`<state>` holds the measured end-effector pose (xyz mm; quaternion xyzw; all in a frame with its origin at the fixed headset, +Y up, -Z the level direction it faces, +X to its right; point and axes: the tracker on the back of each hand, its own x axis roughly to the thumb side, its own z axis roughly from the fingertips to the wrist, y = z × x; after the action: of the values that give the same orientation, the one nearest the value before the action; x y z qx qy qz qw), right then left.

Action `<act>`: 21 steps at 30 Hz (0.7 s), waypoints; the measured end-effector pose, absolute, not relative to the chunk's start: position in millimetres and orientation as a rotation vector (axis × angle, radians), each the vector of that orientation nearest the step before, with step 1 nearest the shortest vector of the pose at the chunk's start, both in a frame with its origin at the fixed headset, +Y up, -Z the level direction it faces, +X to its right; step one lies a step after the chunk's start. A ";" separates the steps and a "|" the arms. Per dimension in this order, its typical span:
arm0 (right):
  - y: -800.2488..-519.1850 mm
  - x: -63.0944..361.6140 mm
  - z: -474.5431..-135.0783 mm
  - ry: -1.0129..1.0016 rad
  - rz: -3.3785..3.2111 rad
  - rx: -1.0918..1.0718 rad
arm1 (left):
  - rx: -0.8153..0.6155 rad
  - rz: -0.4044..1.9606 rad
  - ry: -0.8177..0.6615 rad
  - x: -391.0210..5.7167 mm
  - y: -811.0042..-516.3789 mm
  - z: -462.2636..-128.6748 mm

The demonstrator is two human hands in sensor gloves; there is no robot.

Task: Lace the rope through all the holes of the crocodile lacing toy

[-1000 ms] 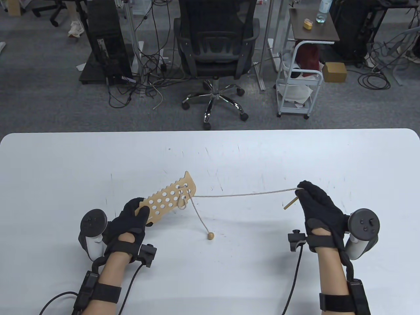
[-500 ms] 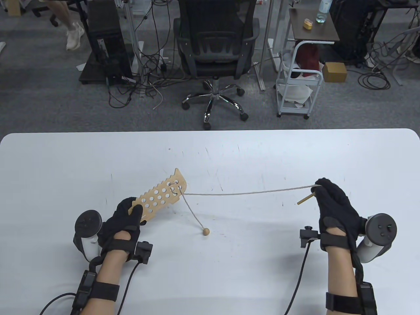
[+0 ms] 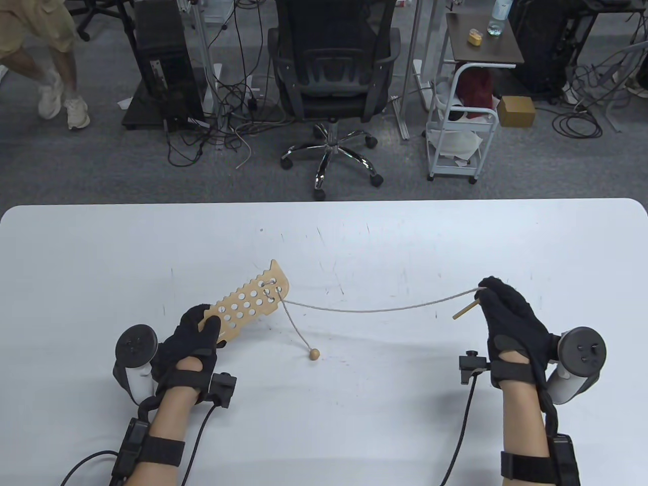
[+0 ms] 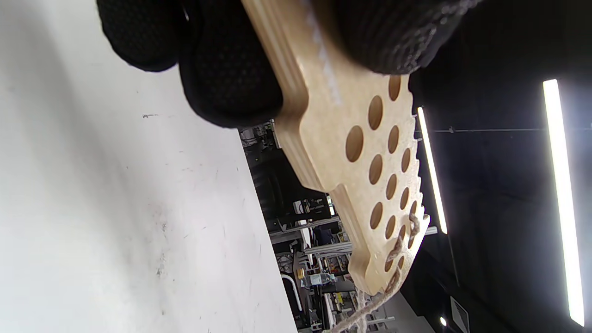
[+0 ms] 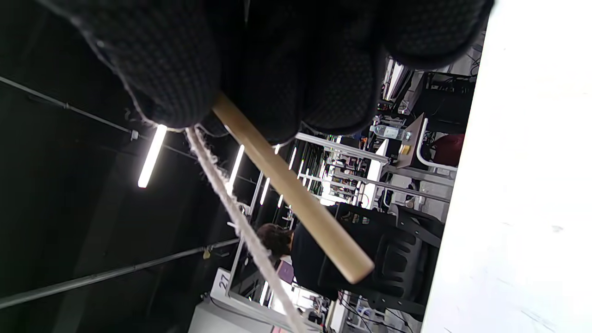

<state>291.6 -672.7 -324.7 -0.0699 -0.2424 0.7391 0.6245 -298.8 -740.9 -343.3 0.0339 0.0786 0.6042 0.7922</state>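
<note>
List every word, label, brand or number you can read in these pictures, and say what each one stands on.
"27": on a white sign in the room behind, right wrist view.
Pale print on the crocodile lacing toy near the left hand: too blurred to read.
Bottle label on the side table: too small to read.

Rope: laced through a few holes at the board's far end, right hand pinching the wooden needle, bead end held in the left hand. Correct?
Not quite. The bead lies loose on the table, held by neither hand; the left hand grips the board. The table view shows it. The rope and the right hand pinching the needle are as you said.
</note>
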 end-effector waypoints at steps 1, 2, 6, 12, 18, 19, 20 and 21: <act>-672.9 289.9 -325.3 -0.548 1.709 -0.154 | 0.070 1.300 0.162 -297.6 -740.4 -343.2; -673.5 286.9 -326.2 -0.535 1.724 -0.145 | 0.066 1.301 0.150 -295.4 -739.8 -342.9; -676.2 277.4 -328.9 -0.499 1.749 -0.127 | 0.059 1.294 0.119 -289.0 -737.6 -341.9; -679.3 265.1 -331.8 -0.469 1.792 -0.102 | 0.037 1.293 0.054 -278.0 -735.3 -340.8; -682.1 254.4 -334.0 -0.443 1.845 -0.078 | 0.016 1.289 -0.001 -267.7 -733.6 -339.4; -682.5 252.9 -334.3 -0.439 1.852 -0.074 | 0.012 1.288 -0.009 -266.2 -733.4 -339.2; -683.0 251.3 -334.6 -0.435 1.859 -0.070 | 0.007 1.287 -0.020 -264.0 -733.2 -338.9; -683.5 249.7 -334.9 -0.432 1.865 -0.068 | 0.002 1.284 -0.029 -261.7 -732.9 -338.5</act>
<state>249.7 -683.5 -334.9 -0.0289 -0.1843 0.7962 0.5755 -261.7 -732.9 -338.5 0.0011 -0.0137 0.5989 0.8007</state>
